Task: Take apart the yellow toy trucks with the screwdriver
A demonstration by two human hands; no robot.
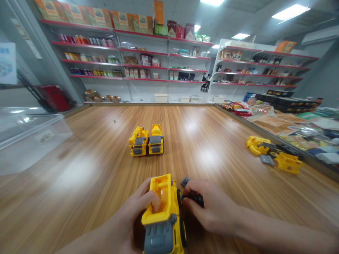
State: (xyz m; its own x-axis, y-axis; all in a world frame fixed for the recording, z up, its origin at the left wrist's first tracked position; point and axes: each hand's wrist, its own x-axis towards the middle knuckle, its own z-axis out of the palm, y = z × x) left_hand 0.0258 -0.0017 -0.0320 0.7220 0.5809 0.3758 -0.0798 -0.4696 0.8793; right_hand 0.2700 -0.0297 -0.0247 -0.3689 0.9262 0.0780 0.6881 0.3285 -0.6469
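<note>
A yellow toy dump truck [173,211] with a grey front and black wheels is gripped by my left hand [143,201], thumb pressed inside its yellow bed. Closed around a black-handled screwdriver [198,199], my right hand [212,204] holds the tool's thin end against the truck's wheel side. The tip itself cannot be made out. Just beyond my right fingers lies a small grey piece [185,181]. Farther up the table, a yellow toy truck with an arm [138,141] stands beside a yellow toy mixer truck [156,139].
Loose yellow toy parts [288,163] and a grey piece [267,160] lie at the table's right. A clear plastic bin [31,137] stands at the left. Packaged goods [275,120] border the right edge. Stocked shelves [143,66] line the back. A tiny object [114,121] lies far left.
</note>
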